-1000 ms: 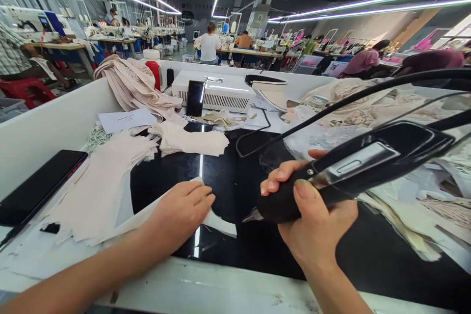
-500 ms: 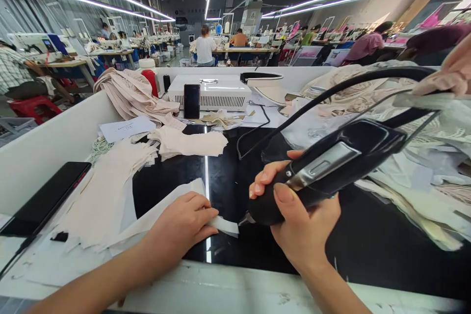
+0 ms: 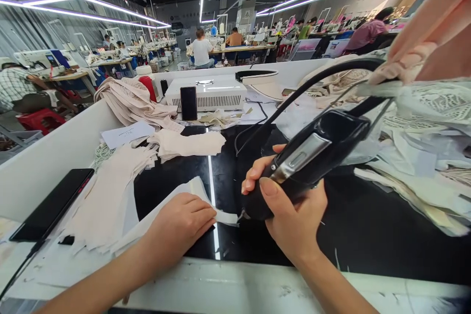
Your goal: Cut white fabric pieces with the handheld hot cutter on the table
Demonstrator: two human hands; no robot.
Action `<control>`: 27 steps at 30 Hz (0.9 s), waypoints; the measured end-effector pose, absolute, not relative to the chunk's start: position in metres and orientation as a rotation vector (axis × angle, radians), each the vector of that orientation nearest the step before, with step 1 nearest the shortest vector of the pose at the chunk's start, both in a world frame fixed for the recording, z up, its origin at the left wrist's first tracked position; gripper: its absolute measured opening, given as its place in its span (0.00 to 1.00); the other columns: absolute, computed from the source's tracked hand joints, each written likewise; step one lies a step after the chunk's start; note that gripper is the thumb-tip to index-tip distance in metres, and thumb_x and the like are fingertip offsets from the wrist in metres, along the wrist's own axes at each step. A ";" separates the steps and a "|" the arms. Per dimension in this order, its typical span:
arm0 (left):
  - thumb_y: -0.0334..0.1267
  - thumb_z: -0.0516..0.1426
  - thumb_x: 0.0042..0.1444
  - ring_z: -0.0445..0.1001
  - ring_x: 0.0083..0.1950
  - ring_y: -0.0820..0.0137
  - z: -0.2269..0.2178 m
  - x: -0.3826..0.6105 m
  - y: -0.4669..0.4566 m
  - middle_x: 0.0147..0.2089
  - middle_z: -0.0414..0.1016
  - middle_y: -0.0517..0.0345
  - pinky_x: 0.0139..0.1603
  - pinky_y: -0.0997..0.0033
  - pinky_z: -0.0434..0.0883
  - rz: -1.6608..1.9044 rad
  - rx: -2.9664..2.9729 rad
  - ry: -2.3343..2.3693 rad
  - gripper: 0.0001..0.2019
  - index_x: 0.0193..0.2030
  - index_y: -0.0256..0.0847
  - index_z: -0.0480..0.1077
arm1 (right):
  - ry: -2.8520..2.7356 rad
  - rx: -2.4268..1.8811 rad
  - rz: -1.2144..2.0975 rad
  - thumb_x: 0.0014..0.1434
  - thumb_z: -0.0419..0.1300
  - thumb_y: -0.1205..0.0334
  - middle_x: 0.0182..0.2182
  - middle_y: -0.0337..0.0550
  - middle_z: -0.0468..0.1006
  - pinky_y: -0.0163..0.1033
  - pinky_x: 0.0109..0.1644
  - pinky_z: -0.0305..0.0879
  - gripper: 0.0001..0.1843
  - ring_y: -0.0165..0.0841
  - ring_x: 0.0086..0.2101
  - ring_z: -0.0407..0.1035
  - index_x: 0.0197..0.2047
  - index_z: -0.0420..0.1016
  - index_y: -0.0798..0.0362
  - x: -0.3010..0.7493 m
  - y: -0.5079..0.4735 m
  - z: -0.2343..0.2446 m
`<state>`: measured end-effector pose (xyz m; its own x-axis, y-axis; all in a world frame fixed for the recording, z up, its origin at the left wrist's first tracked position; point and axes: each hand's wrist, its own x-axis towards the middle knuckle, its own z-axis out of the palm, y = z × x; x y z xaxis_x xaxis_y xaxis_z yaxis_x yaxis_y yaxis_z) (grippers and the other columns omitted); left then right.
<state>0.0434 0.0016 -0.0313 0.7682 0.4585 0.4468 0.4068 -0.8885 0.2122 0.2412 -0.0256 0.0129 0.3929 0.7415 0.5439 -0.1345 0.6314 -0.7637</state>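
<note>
My right hand (image 3: 294,211) is wrapped around a black corded hand-held tool (image 3: 301,157) with a silver panel and a small metal tip. The tip points left and is at the end of a narrow white fabric strip (image 3: 226,218); I cannot tell whether they touch. My left hand (image 3: 184,221) is closed over this strip, fingers together, pressing it near the black tabletop (image 3: 176,176). The strip belongs to a longer pale fabric piece (image 3: 196,187) that runs under the hand. To the left lies a stack of cut pale fabric pieces (image 3: 105,196).
A thick cable (image 3: 312,81) arches from the tool past pink cloth (image 3: 415,59) tied around it. Behind stand a vented white box (image 3: 209,95) and an upright phone (image 3: 189,103). A dark device (image 3: 51,206) lies left, lace fabrics (image 3: 415,108) right. People work at machines beyond.
The tool's rear end has swung left, along with its cable, and my right hand has shifted slightly left. The left hand still holds the strip. The camera view has shifted a little.
</note>
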 end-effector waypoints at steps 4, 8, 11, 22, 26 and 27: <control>0.30 0.52 0.73 0.76 0.47 0.65 -0.033 0.041 -0.002 0.45 0.80 0.54 0.50 0.63 0.75 0.777 2.937 0.608 0.09 0.50 0.38 0.74 | -1.037 -0.703 0.605 0.57 0.73 0.57 0.29 0.31 0.78 0.37 0.25 0.71 0.19 0.30 0.23 0.71 0.46 0.69 0.44 0.241 -0.025 0.013; 0.28 0.53 0.72 0.76 0.49 0.64 -0.038 0.046 -0.005 0.47 0.79 0.53 0.54 0.62 0.74 0.705 2.998 0.533 0.09 0.53 0.38 0.72 | -1.025 -0.711 0.570 0.57 0.73 0.56 0.30 0.32 0.79 0.37 0.26 0.73 0.20 0.30 0.23 0.72 0.47 0.69 0.45 0.242 -0.021 0.013; 0.31 0.52 0.73 0.76 0.46 0.64 -0.038 0.055 -0.005 0.45 0.78 0.52 0.52 0.61 0.75 0.757 3.034 0.494 0.08 0.52 0.37 0.72 | -1.001 -0.713 0.560 0.57 0.73 0.56 0.30 0.32 0.79 0.37 0.27 0.73 0.20 0.30 0.23 0.72 0.46 0.69 0.45 0.243 -0.018 0.013; 0.38 0.54 0.73 0.76 0.45 0.63 -0.037 0.066 -0.003 0.43 0.76 0.52 0.49 0.61 0.77 0.683 3.094 0.549 0.09 0.53 0.36 0.72 | -1.005 -0.731 0.561 0.57 0.74 0.54 0.30 0.32 0.79 0.37 0.26 0.73 0.21 0.30 0.23 0.72 0.47 0.68 0.44 0.243 -0.015 0.009; 0.39 0.57 0.71 0.76 0.43 0.62 -0.038 0.066 -0.004 0.43 0.76 0.52 0.46 0.62 0.77 0.630 3.092 0.623 0.09 0.52 0.37 0.72 | -1.003 -0.722 0.555 0.56 0.73 0.55 0.29 0.32 0.79 0.37 0.25 0.72 0.20 0.30 0.23 0.71 0.46 0.68 0.44 0.243 -0.015 0.010; 0.38 0.57 0.71 0.76 0.43 0.62 -0.038 0.065 -0.004 0.43 0.76 0.52 0.45 0.62 0.76 0.623 3.092 0.631 0.09 0.52 0.37 0.72 | -1.004 -0.722 0.555 0.56 0.73 0.55 0.29 0.32 0.79 0.37 0.24 0.72 0.20 0.30 0.23 0.71 0.46 0.68 0.44 0.243 -0.015 0.010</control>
